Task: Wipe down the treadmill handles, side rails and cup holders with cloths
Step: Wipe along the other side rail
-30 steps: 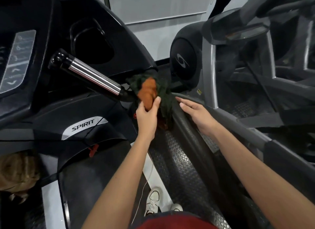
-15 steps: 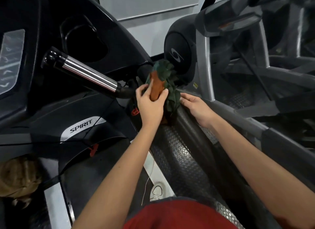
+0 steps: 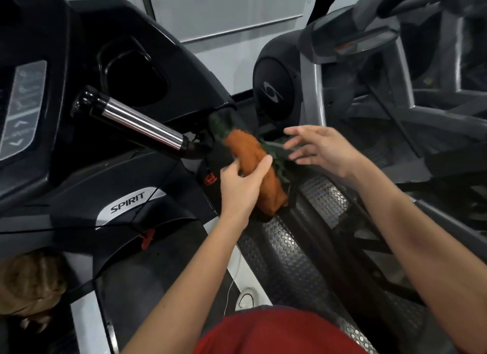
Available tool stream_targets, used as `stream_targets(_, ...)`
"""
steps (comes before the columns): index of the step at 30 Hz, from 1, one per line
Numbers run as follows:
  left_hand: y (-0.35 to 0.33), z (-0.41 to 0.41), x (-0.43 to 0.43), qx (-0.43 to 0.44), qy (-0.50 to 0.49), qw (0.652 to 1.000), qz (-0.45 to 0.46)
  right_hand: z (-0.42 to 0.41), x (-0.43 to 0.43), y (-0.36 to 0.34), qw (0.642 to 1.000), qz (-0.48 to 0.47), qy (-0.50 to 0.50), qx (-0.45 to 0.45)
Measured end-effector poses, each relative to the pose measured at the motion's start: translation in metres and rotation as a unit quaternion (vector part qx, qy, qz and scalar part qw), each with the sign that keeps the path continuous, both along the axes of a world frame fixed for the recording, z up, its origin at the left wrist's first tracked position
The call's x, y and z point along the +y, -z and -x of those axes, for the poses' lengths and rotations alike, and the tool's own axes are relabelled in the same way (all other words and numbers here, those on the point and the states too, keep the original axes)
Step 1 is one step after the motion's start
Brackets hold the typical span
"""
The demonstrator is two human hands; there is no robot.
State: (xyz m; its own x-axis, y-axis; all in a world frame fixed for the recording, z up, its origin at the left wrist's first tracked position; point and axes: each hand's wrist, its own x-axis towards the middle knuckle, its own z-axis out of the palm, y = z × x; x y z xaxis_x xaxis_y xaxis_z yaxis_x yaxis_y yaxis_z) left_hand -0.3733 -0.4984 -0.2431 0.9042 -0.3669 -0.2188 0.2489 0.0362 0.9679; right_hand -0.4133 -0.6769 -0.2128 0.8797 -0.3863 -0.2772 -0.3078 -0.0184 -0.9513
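Orange cloth (image 3: pixel 250 164), rolled into a thick bundle, sits at centre frame where the chrome handle (image 3: pixel 142 127) meets the side rail (image 3: pixel 324 195). Half a second ago it stood nearly upright in the palm with the dark green cloth (image 3: pixel 279 158) bunched over its top. Now more of the orange shows and it lies tilted. The right hand (image 3: pixel 324 148) has also changed. Its fingers were down on the rail against the green cloth, and now it is lifted clear of the rail, fingers spread and straight, motion-blurred, holding nothing.

The left hand (image 3: pixel 242 185) grips the orange bundle from the left, thumb curled across its middle. The bundle's long axis runs from upper left to lower right. Its upper end points toward the base of the chrome handle, and its lower end rests on the dotted surface of the side rail. The green cloth lies along its right edge, under the right hand's fingertips. The cup holder (image 3: pixel 131 74) sits in the upper left of the frame, above the handle.
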Motion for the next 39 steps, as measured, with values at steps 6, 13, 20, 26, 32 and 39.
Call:
stream_targets(6,-0.017,-0.01,-0.003,0.069,0.027,0.997,0.021,0.008,0.018,-0.002,0.994,0.066,-0.082,0.042)
stream_targets(13,0.009,-0.026,0.019,0.04,-0.053,0.997,-0.041,-0.015,0.058,0.024,0.881,0.443,-0.166,0.001)
stream_targets(20,0.02,-0.028,0.021,0.004,-0.055,0.994,-0.094,-0.088,0.077,0.024,0.802,0.581,-0.139,0.02)
stream_targets(26,0.02,-0.015,0.016,0.005,-0.014,0.996,-0.084,-0.07,0.065,0.017,0.861,0.488,-0.125,-0.075)
stream_targets(32,0.022,-0.008,0.021,-0.007,-0.018,0.995,-0.102,-0.007,0.069,0.018,0.831,0.537,-0.133,-0.056)
stream_targets(39,0.02,0.016,0.013,0.002,0.005,0.997,-0.072,0.087,0.05,0.023,0.917,0.388,-0.083,-0.032)
